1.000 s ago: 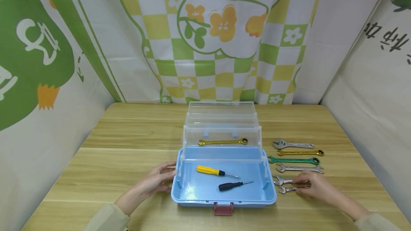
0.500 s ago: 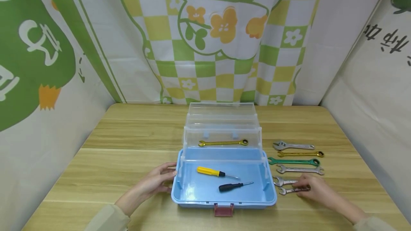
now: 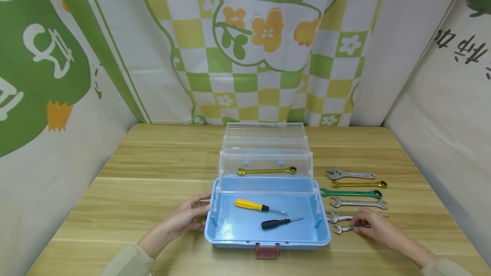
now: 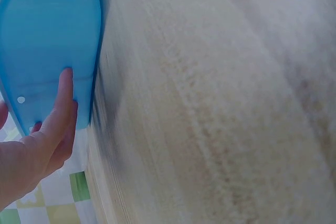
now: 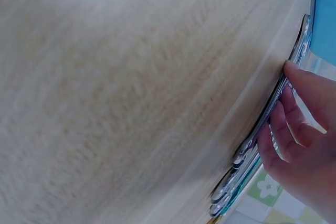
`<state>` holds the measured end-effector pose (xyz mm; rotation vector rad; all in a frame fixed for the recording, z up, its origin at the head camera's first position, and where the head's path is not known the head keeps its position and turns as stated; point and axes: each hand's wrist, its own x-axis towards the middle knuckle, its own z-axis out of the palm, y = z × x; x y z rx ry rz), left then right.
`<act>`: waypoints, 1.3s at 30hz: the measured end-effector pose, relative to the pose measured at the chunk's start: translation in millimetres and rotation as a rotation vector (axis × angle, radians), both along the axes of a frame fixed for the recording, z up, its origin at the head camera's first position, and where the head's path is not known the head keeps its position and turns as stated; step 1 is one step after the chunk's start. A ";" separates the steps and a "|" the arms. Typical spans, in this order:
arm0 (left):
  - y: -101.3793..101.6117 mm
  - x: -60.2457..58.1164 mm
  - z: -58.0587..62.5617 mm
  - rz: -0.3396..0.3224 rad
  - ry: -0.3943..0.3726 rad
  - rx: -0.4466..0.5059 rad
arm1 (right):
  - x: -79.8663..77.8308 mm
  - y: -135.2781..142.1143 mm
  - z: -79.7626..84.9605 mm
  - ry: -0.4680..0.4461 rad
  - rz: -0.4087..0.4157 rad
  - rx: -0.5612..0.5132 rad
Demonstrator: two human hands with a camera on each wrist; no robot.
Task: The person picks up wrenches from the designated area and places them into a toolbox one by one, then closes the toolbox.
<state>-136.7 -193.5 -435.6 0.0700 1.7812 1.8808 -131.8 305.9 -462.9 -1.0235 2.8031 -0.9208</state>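
My left hand (image 3: 186, 217) rests against the left wall of a blue toolbox (image 3: 268, 242), whose clear stepped lid stands raised. In the left wrist view its relaxed fingers (image 4: 64, 90) touch the blue side. At right, thumb and fingertips of my right hand (image 3: 374, 224) pinch the small silver open-end wrench (image 3: 344, 229) closest to me, still flat at table level. Just beyond lies another silver wrench (image 3: 339, 217), partly hidden by that hand. Inside the box are a yellow screwdriver (image 3: 249, 204) and a black screwdriver (image 3: 274, 224).
Farther back in the right-hand row lie a silver double-ended wrench (image 3: 358, 202), a green ratchet wrench (image 3: 350, 193), a gold wrench (image 3: 358, 184) and an adjustable wrench (image 3: 354, 175). Another gold wrench (image 3: 266, 171) sits in the clear lid tray (image 3: 264, 161).
My right hand has shifted slightly on the nearest wrench, and the far end of the wrench behind it now shows. My left hand stays at the box.
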 end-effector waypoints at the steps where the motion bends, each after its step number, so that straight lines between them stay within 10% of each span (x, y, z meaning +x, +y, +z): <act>1: -0.1 -0.2 -0.1 0.001 -0.002 0.000 | -0.1 0.1 -1.0 0.024 0.017 0.001; 8: -0.6 -0.5 -1.1 -0.002 0.003 0.003 | -0.2 2.2 -6.1 0.210 0.080 0.033; 19: -0.3 -0.8 -1.1 -0.007 0.008 0.000 | -3.4 6.5 0.9 -0.220 0.072 -0.076; 39: 0.1 -0.2 0.1 -0.012 0.012 0.013 | -20.4 8.1 40.6 -0.194 -0.011 -0.075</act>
